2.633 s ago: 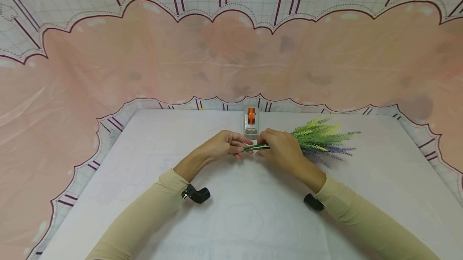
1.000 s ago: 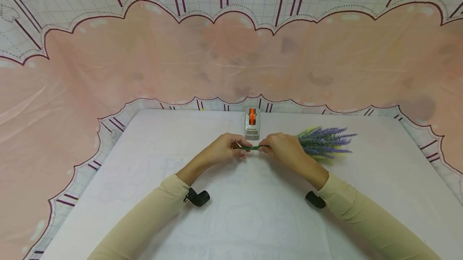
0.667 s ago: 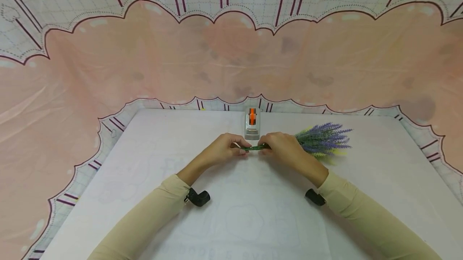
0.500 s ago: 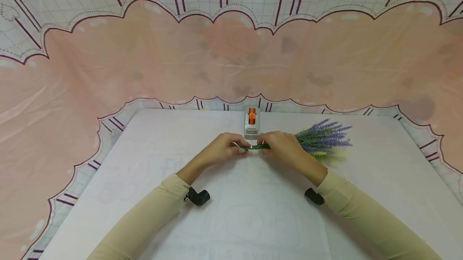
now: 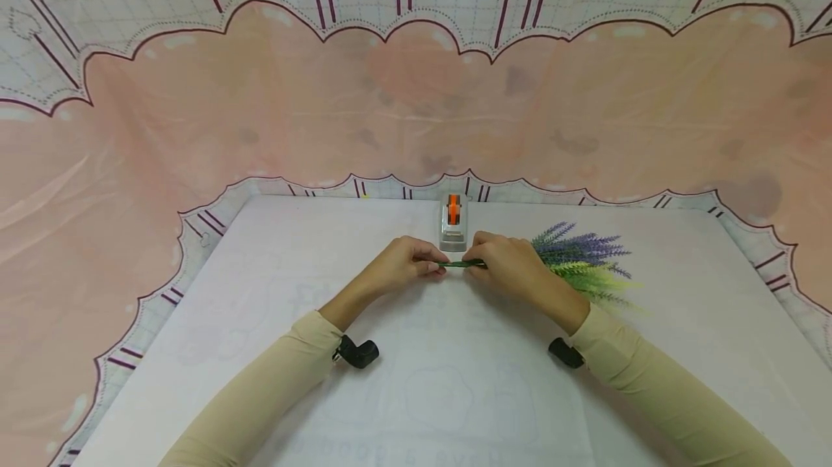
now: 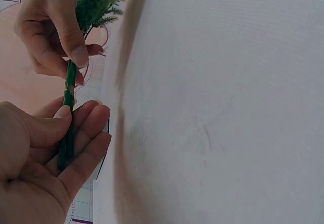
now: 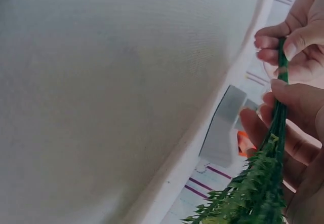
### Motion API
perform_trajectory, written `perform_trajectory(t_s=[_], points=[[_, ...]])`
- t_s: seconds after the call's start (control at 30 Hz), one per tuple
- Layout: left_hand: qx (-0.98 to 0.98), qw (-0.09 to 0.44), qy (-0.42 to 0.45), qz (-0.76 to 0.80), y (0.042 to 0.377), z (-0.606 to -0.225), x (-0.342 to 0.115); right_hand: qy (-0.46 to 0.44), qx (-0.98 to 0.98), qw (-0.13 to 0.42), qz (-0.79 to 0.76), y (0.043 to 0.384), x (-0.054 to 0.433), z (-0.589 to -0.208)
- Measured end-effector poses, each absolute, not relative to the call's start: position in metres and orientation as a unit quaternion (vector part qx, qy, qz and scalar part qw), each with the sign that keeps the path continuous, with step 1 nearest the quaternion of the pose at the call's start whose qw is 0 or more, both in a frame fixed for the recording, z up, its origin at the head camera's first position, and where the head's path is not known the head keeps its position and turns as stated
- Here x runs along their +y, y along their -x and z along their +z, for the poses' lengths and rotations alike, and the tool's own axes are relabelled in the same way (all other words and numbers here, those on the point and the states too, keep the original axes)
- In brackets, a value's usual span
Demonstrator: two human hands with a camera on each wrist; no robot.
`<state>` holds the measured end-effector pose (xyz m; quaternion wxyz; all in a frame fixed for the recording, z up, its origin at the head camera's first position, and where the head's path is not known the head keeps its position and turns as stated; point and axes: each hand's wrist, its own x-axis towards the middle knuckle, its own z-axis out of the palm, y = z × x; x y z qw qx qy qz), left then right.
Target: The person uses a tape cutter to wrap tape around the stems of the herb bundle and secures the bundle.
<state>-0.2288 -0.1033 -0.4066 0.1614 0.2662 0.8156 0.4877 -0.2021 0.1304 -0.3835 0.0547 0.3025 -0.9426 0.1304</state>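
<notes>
A bunch of artificial lavender (image 5: 581,250), with purple and yellow-green sprigs, lies sideways between the two hands, its heads to the right. My right hand (image 5: 513,268) grips its green stems (image 7: 279,107) just below the leafy part. At the left, my left hand (image 5: 406,265) pinches the stem ends between thumb and fingers. The left wrist view shows the stems (image 6: 68,95) packed tightly together, with a lighter, shiny patch in the short gap between the hands. Just behind the hands stands a grey tape dispenser (image 5: 453,232) with an orange roll hub (image 5: 453,209).
A white-covered table (image 5: 429,380) lies under both forearms. Its far edge meets a pink and white patterned cloth (image 5: 390,106). A black wrist camera (image 5: 359,353) sits at the left cuff and another black camera (image 5: 565,353) at the right.
The lavender bunch has turned about its stems: yellow-green sprigs were on top at first, then purple ones, and now yellow-green shows along the near side. Both hands stay in nearly the same place.
</notes>
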Motion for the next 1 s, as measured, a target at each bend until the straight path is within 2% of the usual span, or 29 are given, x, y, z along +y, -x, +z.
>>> perform_trajectory(t_s=[0.43,1.0], points=[[0.81,0.167,-0.246,0.505,0.2298,-0.4069,-0.099,-0.303,-0.943,0.058,0.122,0.2052,0.1316,-0.383],[0.866,0.1,-0.27,0.409,0.2337,-0.4058,-0.1011,-0.299,-0.941,0.047,0.149,0.2109,0.1331,-0.3809]])
